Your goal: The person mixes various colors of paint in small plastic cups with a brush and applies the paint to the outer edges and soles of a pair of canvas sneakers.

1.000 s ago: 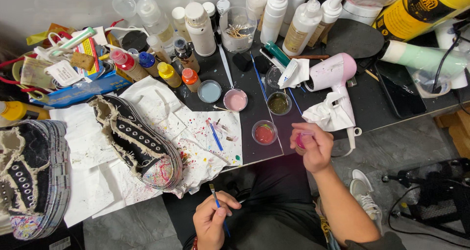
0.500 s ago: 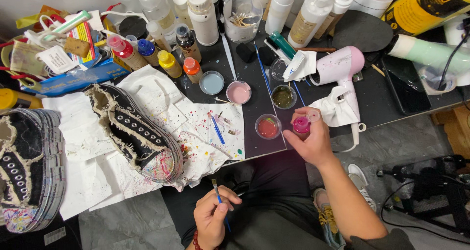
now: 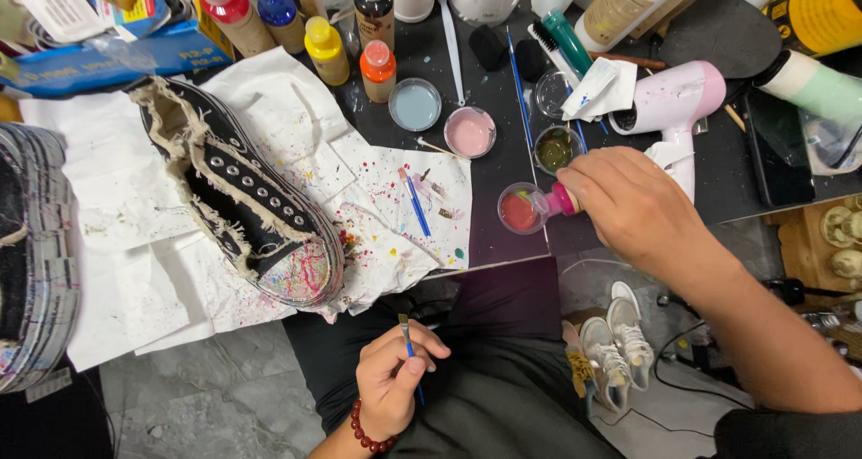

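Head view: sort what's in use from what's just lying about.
In use:
- pink bottle in the right hand, tipped to the red dish
- brush in the left hand
- black shoe on splattered paper

Lying about:
- hair dryer
- blue dish, pink dish
- yellow bottle, orange bottle
- blue brush

4 paint cups, 4 small paint bottles, 1 hair dryer, 2 shoes.
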